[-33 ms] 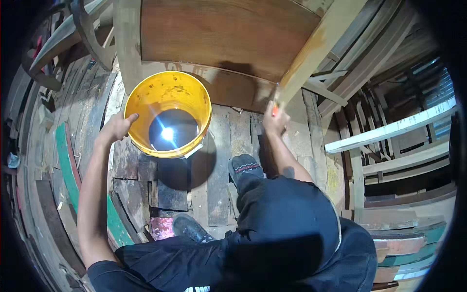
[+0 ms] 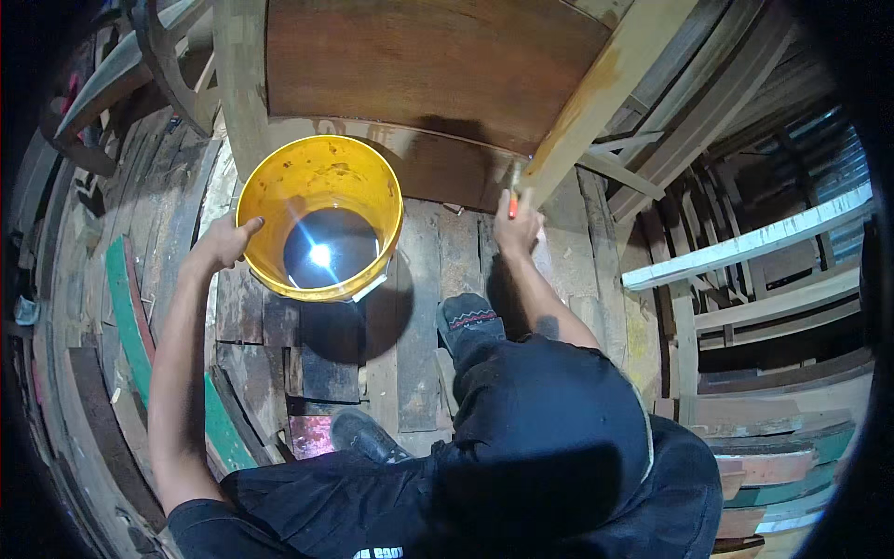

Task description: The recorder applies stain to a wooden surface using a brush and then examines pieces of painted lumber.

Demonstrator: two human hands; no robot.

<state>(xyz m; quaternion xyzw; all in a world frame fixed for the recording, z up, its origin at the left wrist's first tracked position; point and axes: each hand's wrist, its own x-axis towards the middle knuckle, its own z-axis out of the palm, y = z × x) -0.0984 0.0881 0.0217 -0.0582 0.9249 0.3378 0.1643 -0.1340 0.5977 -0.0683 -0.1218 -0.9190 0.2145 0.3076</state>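
Note:
My left hand [image 2: 224,243] is closed on the left rim of a yellow bucket [image 2: 265,198], its thumb over the edge. The bucket tilts toward me, and dark liquid [image 2: 333,241] inside it reflects a bright light. In my right hand [image 2: 518,230] is a paintbrush [image 2: 513,204] with a red handle, bristles pointing away from me. The brush tip is beside the lower part of a pale wooden post [image 2: 596,93]; whether it touches the wood I cannot tell. Behind the bucket stands a brown wooden panel [image 2: 428,65], its lower rail stained dark in part.
Worn planks [image 2: 417,326] make up the floor. A green-painted board [image 2: 132,303] lies at the left, below a curved wooden chair part [image 2: 168,70]. At right are stacked wooden frames [image 2: 782,298] and a white-painted beam [image 2: 745,250]. My shoe [image 2: 470,326] rests near the bucket.
My right hand has shifted slightly left and toward me, bringing the brush to the left side of the post. The left hand and bucket stay nearly in place.

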